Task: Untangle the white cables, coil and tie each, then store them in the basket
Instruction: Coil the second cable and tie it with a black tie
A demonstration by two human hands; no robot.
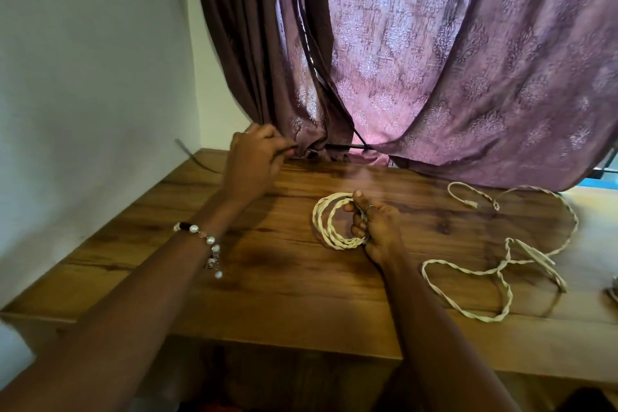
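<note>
The right hand [374, 227] is down on the brown wood-grain table [234, 278], fingers curled round one side of a small coil of white twisted cable [329, 222], thumb pointing up at the top of the loops. The coil sits just left of that hand, several turns lying roughly flat on the wood, a little right of the table's middle. There's a ring on one finger of the gripping hand.

Over at the far left, the left hand [255, 159] is stretched right out to the back edge of the table, fingers bunched together and curled at the hem of the purple patterned curtain [451, 77]. It seems to pinch something thin there, but what it holds I cannot tell. A beaded bracelet of white and dark beads [204, 244] hangs on that wrist.

To the right, well apart from the coil, a long loose white twisted cable [501, 261] sprawls across the table in open loops, running from the far right edge down toward the near edge, with one end plug lying near the curtain. A thin black cord [314, 67] hangs down between the curtain folds. The white wall [83, 77] stands on the left.
</note>
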